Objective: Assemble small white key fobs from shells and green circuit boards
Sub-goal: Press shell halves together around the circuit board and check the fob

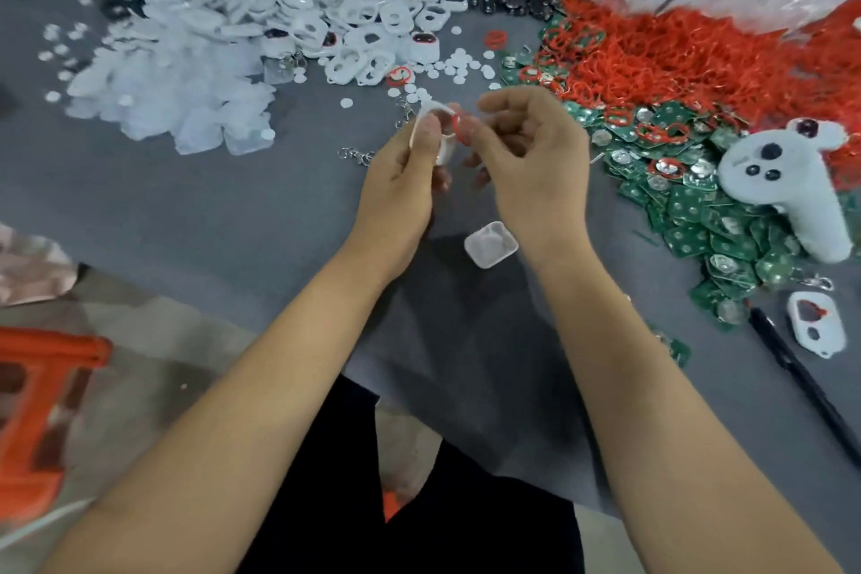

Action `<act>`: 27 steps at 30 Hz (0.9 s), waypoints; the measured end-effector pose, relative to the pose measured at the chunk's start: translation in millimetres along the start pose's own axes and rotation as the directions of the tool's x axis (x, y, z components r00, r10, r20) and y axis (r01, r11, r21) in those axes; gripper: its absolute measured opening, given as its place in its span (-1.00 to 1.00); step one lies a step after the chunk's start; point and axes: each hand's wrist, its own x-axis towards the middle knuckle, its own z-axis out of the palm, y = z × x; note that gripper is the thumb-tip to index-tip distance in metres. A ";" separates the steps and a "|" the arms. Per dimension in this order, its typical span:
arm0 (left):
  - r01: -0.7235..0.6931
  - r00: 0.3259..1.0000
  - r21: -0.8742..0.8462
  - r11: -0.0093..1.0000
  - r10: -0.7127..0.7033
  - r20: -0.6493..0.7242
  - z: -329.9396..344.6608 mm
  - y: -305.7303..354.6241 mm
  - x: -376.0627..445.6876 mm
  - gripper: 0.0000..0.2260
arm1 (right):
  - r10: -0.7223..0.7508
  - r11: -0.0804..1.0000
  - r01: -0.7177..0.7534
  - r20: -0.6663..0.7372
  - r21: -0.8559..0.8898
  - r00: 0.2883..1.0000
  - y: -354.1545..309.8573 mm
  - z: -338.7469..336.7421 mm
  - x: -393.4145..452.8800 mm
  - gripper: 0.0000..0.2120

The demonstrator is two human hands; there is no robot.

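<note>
A grey mat [195, 200] covers the table. At far left stands an orange stool [42, 392]; above it lie frosted shell halves [177, 89], then a heap of white shells [354, 0]. Mid-table, the left hand [400, 182] grips a white shell [435, 131], thumb on top. Touching it, the right hand [526, 154] pinches a red ring [457, 127] at the shell's edge. A loose shell half [490, 244] lies just below. Right of that: green boards [708, 210], red rings [689, 56], a white controller [782, 186].
</note>
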 end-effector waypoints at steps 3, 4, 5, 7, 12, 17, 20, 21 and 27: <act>-0.002 1.000 0.060 0.998 0.003 -0.020 -4.0 4.7 -2.1 -0.77 | -0.037 0.995 0.036 -0.011 -0.089 0.999 2.3 7.2 4.2 -0.89; -0.003 1.000 0.086 0.996 0.005 -0.023 -6.7 7.8 -1.9 -0.78 | -0.043 0.992 0.041 -0.016 -0.116 0.999 3.4 8.6 5.1 -0.87; -0.005 1.000 0.112 0.994 0.007 -0.019 -9.7 10.4 -1.7 -0.78 | -0.046 0.990 0.042 -0.022 -0.136 0.999 4.6 9.6 5.5 -0.87; 0.000 1.000 0.158 0.987 0.000 -0.003 -15.9 16.0 -1.4 -0.80 | -0.068 0.985 0.062 -0.031 -0.161 0.997 4.7 11.6 5.1 -0.86; -0.021 0.998 0.237 0.971 0.008 0.055 -27.6 21.6 -2.8 -0.84 | -0.163 0.960 0.161 0.009 -0.230 0.987 0.4 16.4 0.4 -0.86; -0.016 0.998 0.252 0.968 -0.001 0.065 -28.7 20.1 -5.2 -0.86 | -0.166 0.953 0.173 0.050 -0.247 0.985 0.5 11.2 -2.6 -0.84; -0.016 0.999 0.264 0.964 0.004 0.044 -27.9 17.2 -6.6 -0.84 | -0.146 0.961 0.159 0.076 -0.225 0.986 2.3 9.0 -3.3 -0.85; -0.018 0.999 0.262 0.965 0.008 0.037 -27.9 15.9 -7.3 -0.85 | -0.143 0.962 0.158 0.080 -0.221 0.986 2.9 7.7 -3.1 -0.86; -0.027 0.999 0.284 0.958 0.013 0.051 -26.7 11.6 -12.6 -0.85 | -0.126 0.965 0.141 0.076 -0.222 0.989 8.8 2.5 -8.0 -0.85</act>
